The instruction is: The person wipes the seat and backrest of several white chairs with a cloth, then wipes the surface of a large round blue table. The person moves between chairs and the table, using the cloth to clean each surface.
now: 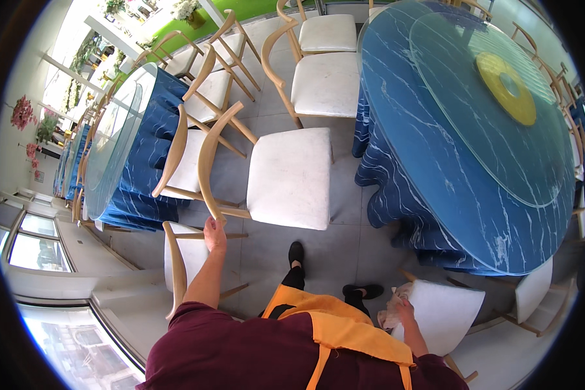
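My left hand (pixel 215 235) grips the near end of the curved wooden backrest (pixel 207 170) of a chair with a white padded seat (pixel 289 178). A crumpled pale pink cloth (pixel 393 312) is bunched in my right hand (pixel 405 311). That hand is beside another white chair seat (pixel 443 312) at the lower right; whether the cloth touches the seat, I cannot tell. Past the gripped chair, on the right, stands a round table with a blue marbled tablecloth (pixel 404 112) under glass.
A glass turntable (pixel 468 87) with a yellow centre ring (pixel 504 87) tops the table. More wooden chairs (pixel 324 83) stand close around it. On the left are a second blue-draped table (pixel 146 190), a chair behind my left arm (pixel 175 263) and windows (pixel 39 239). Grey tiles (pixel 268 253) cover the floor.
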`<action>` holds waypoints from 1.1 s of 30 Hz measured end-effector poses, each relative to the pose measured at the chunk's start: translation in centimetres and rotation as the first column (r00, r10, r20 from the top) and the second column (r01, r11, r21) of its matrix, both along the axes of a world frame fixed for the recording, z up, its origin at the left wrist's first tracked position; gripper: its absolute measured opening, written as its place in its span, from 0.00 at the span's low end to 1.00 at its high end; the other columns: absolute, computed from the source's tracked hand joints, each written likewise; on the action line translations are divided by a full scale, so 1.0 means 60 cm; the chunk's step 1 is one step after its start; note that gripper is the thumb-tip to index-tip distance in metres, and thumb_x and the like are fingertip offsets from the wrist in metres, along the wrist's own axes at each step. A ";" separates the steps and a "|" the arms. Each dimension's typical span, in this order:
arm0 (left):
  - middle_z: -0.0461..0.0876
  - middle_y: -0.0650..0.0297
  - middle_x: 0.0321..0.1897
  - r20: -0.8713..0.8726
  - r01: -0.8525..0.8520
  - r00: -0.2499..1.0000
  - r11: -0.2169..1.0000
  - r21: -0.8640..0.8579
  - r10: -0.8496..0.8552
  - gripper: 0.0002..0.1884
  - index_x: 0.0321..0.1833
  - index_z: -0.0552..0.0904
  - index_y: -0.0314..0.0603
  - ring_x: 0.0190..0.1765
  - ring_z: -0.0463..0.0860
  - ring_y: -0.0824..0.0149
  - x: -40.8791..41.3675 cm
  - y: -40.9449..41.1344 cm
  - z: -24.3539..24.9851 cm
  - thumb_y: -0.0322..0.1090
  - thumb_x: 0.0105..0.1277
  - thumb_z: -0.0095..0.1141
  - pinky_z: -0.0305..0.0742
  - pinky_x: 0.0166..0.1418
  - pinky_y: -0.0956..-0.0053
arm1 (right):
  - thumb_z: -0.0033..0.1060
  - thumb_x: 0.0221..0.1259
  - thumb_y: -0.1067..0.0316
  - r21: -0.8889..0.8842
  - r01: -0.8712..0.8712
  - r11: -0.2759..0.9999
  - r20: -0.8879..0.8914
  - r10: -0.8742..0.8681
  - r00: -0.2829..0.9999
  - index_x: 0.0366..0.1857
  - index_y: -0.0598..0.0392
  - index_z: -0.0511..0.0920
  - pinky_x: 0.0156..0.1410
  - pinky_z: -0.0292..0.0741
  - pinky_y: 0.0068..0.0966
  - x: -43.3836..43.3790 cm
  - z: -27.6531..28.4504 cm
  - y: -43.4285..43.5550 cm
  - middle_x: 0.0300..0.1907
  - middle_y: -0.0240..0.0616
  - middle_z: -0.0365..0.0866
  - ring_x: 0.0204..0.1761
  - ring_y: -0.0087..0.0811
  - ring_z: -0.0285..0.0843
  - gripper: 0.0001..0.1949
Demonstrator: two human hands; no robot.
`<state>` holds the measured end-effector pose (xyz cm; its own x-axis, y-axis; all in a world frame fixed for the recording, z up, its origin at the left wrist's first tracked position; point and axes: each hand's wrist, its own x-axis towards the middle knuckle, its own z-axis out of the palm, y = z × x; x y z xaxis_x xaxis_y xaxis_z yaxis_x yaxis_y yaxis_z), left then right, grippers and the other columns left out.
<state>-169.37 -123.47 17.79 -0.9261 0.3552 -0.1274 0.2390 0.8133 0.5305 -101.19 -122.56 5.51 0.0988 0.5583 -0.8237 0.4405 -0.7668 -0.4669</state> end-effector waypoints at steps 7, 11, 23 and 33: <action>0.77 0.52 0.54 0.518 -0.053 0.855 0.998 0.034 0.028 0.47 0.73 0.55 0.44 0.53 0.82 0.55 -0.147 0.094 0.044 0.45 0.53 0.70 0.85 0.46 0.60 | 0.63 0.57 0.68 -0.053 -0.095 0.994 -0.009 0.095 0.995 0.60 0.52 0.78 0.56 0.76 0.27 -0.236 0.043 0.035 0.51 0.37 0.83 0.51 0.29 0.80 0.23; 0.78 0.52 0.45 0.487 0.070 0.872 0.997 -0.015 -0.054 0.39 0.61 0.59 0.39 0.39 0.86 0.58 -0.161 0.091 -0.014 0.33 0.49 0.70 0.87 0.33 0.67 | 0.66 0.56 0.65 -0.013 -0.147 0.989 -0.039 0.147 0.988 0.60 0.48 0.78 0.56 0.75 0.26 -0.370 0.067 0.037 0.51 0.36 0.83 0.52 0.27 0.79 0.24; 0.79 0.49 0.43 0.462 0.010 0.887 1.000 0.003 -0.010 0.39 0.62 0.56 0.37 0.42 0.84 0.54 0.070 0.027 0.002 0.33 0.52 0.68 0.85 0.38 0.66 | 0.64 0.56 0.61 0.218 -0.487 0.846 0.141 0.467 0.873 0.55 0.46 0.80 0.58 0.76 0.34 -0.324 0.041 0.108 0.49 0.47 0.82 0.54 0.46 0.80 0.20; 0.80 0.51 0.41 0.478 0.129 0.872 0.991 -0.021 -0.104 0.38 0.61 0.59 0.38 0.42 0.83 0.55 0.169 -0.011 0.009 0.41 0.51 0.67 0.78 0.49 0.62 | 0.64 0.57 0.66 0.640 -0.391 0.661 0.121 0.416 0.901 0.56 0.48 0.79 0.58 0.74 0.37 -0.356 0.190 0.295 0.53 0.48 0.74 0.54 0.49 0.76 0.20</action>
